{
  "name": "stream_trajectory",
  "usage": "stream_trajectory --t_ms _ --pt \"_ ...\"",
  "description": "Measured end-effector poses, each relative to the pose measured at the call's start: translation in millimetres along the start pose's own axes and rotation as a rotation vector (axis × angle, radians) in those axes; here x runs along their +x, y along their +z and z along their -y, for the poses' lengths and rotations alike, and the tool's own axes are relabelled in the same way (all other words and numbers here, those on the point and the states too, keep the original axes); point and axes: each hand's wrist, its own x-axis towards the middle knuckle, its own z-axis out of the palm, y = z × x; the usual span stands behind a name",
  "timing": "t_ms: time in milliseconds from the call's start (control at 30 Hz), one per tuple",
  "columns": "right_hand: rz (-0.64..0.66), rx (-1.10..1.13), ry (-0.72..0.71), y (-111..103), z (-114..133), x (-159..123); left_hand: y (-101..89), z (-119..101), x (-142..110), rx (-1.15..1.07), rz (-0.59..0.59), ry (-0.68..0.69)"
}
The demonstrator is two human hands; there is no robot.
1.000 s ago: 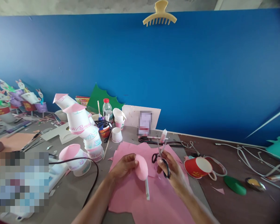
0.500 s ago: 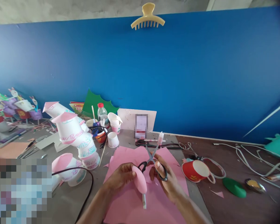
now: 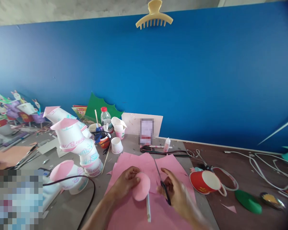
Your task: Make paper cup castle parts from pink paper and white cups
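My left hand (image 3: 125, 182) pinches a round pink paper disc (image 3: 142, 188) at its upper left edge, thumb on top. My right hand (image 3: 176, 193) holds black-handled scissors (image 3: 164, 188), the blades pointing up and away from me and looking closed. The scissors are apart from the disc, to its right. A narrow whitish strip (image 3: 148, 209) shows below the disc. Beneath both hands lie large pink paper sheets (image 3: 144, 159).
Stacked paper cups (image 3: 87, 151) with pink cone tops stand left, beside a black cable (image 3: 94, 195). At the right are a red cup (image 3: 205, 182), a green paper piece (image 3: 248, 202) and white cables (image 3: 252, 164). A small white bottle (image 3: 167, 144) stands behind the sheets.
The disc has turned from nearly edge-on to face me. The scissors have moved away from it, lower and to the right, and their spread blades have come together.
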Motion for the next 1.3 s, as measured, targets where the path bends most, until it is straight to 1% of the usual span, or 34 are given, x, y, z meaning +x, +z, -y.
stream_trajectory --t_ms 67,100,133,200,300,367,433,467,500,567,600,667,733,800,867,933,1000,1033,1067,1167,1233,1300 --pt "-0.148 -0.377 -0.090 2 -16 -2 -2.7 0 2 0.106 -0.027 0.005" --pt "-0.180 -0.519 -0.143 3 -23 -3 -3.7 0 2 0.149 -0.036 0.010" --pt "-0.197 -0.627 -0.181 3 -29 -3 -4.4 0 2 0.183 -0.048 0.019" --pt "-0.177 -0.725 -0.217 3 -37 -4 -4.6 -1 2 0.240 -0.069 0.042" --pt "-0.083 -0.661 -0.140 -1 -38 -1 -3.3 -3 1 0.319 -0.068 0.067" --pt "0.022 -0.545 -0.069 -8 -33 1 -2.6 -4 0 0.351 -0.047 0.071" --pt "0.111 -0.448 -0.039 -17 -23 2 -3.1 -5 1 0.366 -0.026 0.085" --pt "0.126 -0.426 -0.043 -21 -17 2 -3.9 -5 1 0.370 -0.020 0.099" --pt "0.112 -0.435 -0.056 -24 -10 0 -5.0 -5 2 0.376 -0.015 0.113" --pt "0.092 -0.470 -0.123 -24 3 -4 -8.2 -4 2 0.390 -0.002 0.130" --pt "0.142 -0.478 -0.171 -20 9 -7 -10.1 -3 3 0.396 0.002 0.136" --pt "0.287 -0.512 -0.320 -7 16 -13 -13.9 -1 3 0.399 0.005 0.143" --pt "0.366 -0.634 -0.452 10 18 -15 -16.9 1 4 0.392 -0.004 0.146" --pt "0.384 -0.736 -0.539 24 17 -14 -18.3 2 4 0.388 -0.014 0.136" --pt "0.364 -0.794 -0.626 28 15 -12 -18.3 2 4 0.406 -0.013 0.136" --pt "0.333 -0.802 -0.750 23 15 -13 -17.5 1 4 0.448 -0.020 0.145" --pt "0.324 -0.766 -0.879 10 16 -17 -16.7 0 5 0.483 -0.039 0.154" --pt "0.326 -0.736 -0.911 4 15 -21 -16.4 -1 5 0.493 -0.046 0.152" --pt "0.328 -0.715 -0.918 -1 14 -24 -16.2 -1 5 0.496 -0.048 0.147" --pt "0.267 -0.719 -0.836 -7 7 -30 -16.2 0 6 0.498 -0.032 0.135" --pt "0.248 -0.738 -0.791 -2 2 -30 -16.4 0 5 0.494 -0.031 0.126" --pt "0.250 -0.754 -0.788 7 -2 -28 -16.6 0 5 0.487 -0.028 0.118"
